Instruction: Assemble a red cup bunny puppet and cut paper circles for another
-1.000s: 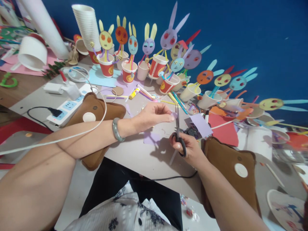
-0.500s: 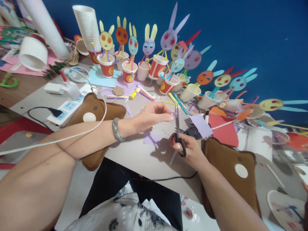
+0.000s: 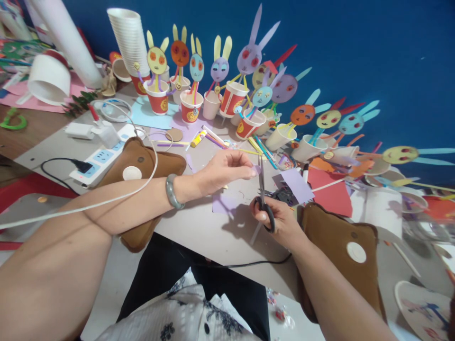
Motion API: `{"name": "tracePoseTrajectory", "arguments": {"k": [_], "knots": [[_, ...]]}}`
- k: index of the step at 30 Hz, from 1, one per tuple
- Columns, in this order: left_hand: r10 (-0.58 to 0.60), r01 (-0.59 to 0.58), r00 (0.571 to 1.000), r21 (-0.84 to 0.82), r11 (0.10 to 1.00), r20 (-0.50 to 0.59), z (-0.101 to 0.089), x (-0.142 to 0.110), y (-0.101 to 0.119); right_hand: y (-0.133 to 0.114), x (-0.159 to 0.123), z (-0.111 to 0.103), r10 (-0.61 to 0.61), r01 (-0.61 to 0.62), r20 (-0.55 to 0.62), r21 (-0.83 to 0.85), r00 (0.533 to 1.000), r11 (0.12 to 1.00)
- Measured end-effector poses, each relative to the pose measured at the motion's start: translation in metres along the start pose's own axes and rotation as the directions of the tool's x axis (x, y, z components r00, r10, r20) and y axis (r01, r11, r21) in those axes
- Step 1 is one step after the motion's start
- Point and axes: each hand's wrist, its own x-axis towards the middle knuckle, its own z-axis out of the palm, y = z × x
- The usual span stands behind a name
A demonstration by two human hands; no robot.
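Observation:
My left hand [image 3: 227, 171] is closed in a pinch on a small piece of purple paper [image 3: 256, 169], held above the table. Scissors [image 3: 262, 189] with black handles are in my right hand [image 3: 277, 218], blades pointing up and away from me. The blades are beside the purple piece, close to my left fingertips; whether they touch it I cannot tell. Below my left hand a larger purple paper [image 3: 224, 203] lies on the table. Another purple sheet [image 3: 297, 185] lies to the right, next to red paper [image 3: 330, 192].
Paper cups with paper rabbit heads [image 3: 250, 58] line the blue wall. Brown cushion-like pads [image 3: 341, 260] lie under or beside both forearms. A power strip [image 3: 95, 163] stands at left, and a white cable [image 3: 106, 201] crosses my left forearm. A tall cup stack [image 3: 128, 42] stands behind.
Almost nothing differs. Both hands, the scissors and the purple piece stay in nearly the same place.

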Motion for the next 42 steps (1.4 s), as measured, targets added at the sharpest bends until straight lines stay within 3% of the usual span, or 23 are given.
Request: {"name": "tracePoseTrajectory", "arguments": {"k": [6, 14, 23, 42], "knots": [[0.017, -0.016, 0.999, 0.027, 1.000, -0.027, 0.001, -0.001, 0.002, -0.002, 0.000, 0.000, -0.001, 0.001, 0.006, -0.004, 1.000, 1.000], [0.018, -0.019, 1.000, 0.070, 0.997, 0.014, 0.001, -0.001, 0.003, -0.003, 0.000, 0.000, 0.003, -0.003, -0.007, -0.008, 1.000, 1.000], [-0.029, 0.027, 0.999, 0.051, 0.998, 0.036, -0.001, -0.001, -0.002, -0.002, 0.001, 0.001, -0.018, 0.018, 0.004, 0.029, 1.000, 0.999], [0.008, -0.009, 0.997, 0.020, 1.000, 0.076, -0.003, 0.002, -0.009, -0.001, 0.001, -0.001, -0.016, 0.016, 0.007, -0.007, 1.000, 1.000]]}}
